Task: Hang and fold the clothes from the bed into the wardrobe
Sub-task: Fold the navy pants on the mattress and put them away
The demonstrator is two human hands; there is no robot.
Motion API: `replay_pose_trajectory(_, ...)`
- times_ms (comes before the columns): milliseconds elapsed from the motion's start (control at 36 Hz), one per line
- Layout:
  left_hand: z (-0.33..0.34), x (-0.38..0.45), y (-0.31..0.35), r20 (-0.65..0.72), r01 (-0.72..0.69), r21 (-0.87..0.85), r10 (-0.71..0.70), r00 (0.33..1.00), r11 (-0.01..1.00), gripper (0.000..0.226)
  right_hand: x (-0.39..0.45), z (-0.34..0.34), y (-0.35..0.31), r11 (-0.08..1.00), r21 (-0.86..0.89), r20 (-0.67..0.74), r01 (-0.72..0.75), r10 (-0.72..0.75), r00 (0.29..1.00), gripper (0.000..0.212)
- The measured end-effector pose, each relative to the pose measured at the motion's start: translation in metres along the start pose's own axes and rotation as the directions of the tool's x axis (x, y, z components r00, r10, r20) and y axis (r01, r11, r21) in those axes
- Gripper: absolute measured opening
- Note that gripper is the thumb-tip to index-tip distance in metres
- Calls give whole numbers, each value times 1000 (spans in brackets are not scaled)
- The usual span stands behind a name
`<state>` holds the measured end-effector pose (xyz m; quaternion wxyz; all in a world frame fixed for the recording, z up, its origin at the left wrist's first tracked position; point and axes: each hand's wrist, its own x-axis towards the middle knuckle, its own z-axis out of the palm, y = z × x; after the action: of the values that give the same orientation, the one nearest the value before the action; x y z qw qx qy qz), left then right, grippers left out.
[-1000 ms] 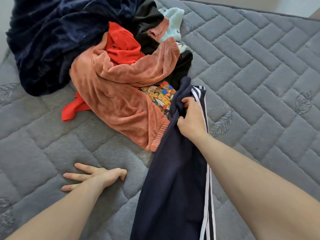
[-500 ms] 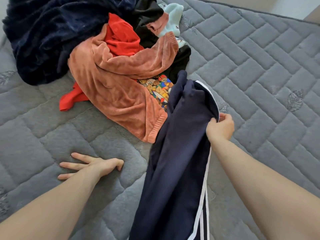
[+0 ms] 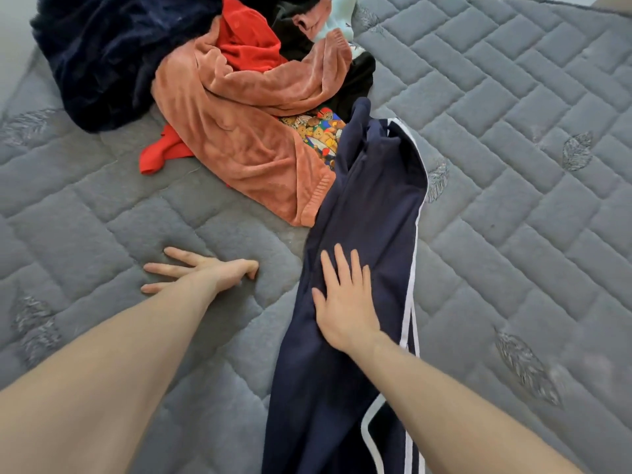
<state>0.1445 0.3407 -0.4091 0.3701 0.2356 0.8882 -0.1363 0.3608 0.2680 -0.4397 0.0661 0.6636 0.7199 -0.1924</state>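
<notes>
Navy track trousers with white side stripes (image 3: 369,206) lie stretched lengthwise on the grey quilted mattress (image 3: 513,131), running from the pile toward me. My right hand (image 3: 342,299) rests flat on them, fingers spread, holding nothing. My left hand (image 3: 201,271) presses palm-down on the bare mattress to the left of the trousers, fingers apart. Behind them sits a pile: a salmon fleece top (image 3: 239,131), a red garment (image 3: 246,42), a dark blue plush blanket (image 3: 113,56), black clothing (image 3: 355,80), a cartoon-print piece (image 3: 318,131) and a pale mint item (image 3: 338,12).
The mattress stretches wide to the right of the trousers, with leaf motifs stitched in. Its far edge shows at the top right. The wardrobe is out of view.
My right hand let go of the trousers' upper end, which dropped onto the mattress, and moved back toward me to lie flat on the fabric. The left hand stayed planted.
</notes>
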Motion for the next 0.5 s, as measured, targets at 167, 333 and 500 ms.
replay_pose_trajectory(167, 36, -7, -73, -215, -414, -25, 400, 891, 910, 124, -121, 31, -10, 839, 544, -11, 9, -3, 1000, 64)
replay_pose_trajectory(333, 91, -51, -211, -144, -737, -30, 726, 672, 676, 85, -237, 54, -5, 889, 446, 119, -108, 61, 991, 66)
replay_pose_trajectory(500, 124, -124, -294, 79, -676, -192, 698, 712, 711, 69, -318, 54, 8, 835, 332, 191, -439, 397, 898, 56)
